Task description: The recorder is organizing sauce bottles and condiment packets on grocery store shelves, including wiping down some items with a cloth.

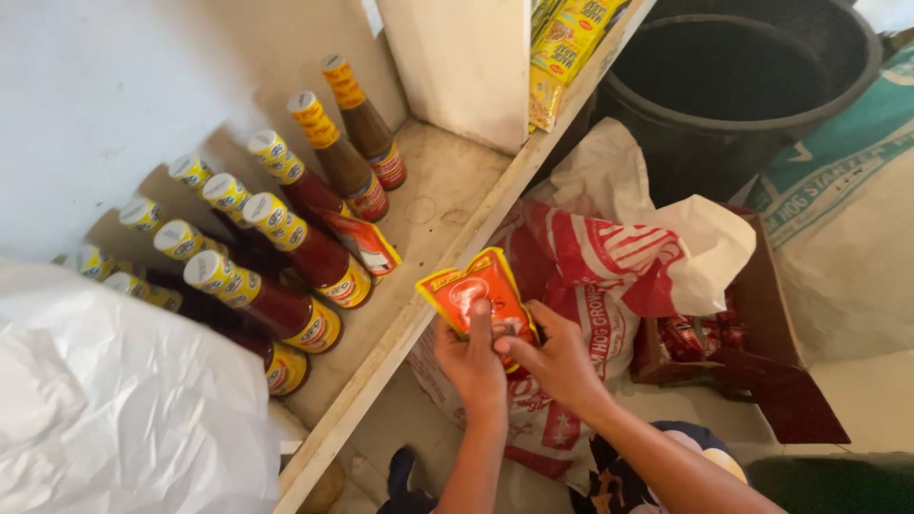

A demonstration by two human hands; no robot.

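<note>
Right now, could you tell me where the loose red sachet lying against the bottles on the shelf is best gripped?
Probably by the flat red sachet's free lower corner, coming from the shelf's open front edge: its upper end leans against the red-sauce bottles.

— What are the hands holding?
— A small flat sauce pouch (pixel 479 295), orange-red with a yellow upper edge and a red panel on its face.
— How does it sit?
— Tilted, top edge leaning left, face up to the camera, just off the front edge of the wooden shelf (pixel 447 205). More pouches seem stacked behind it, though how many I cannot tell.
</note>
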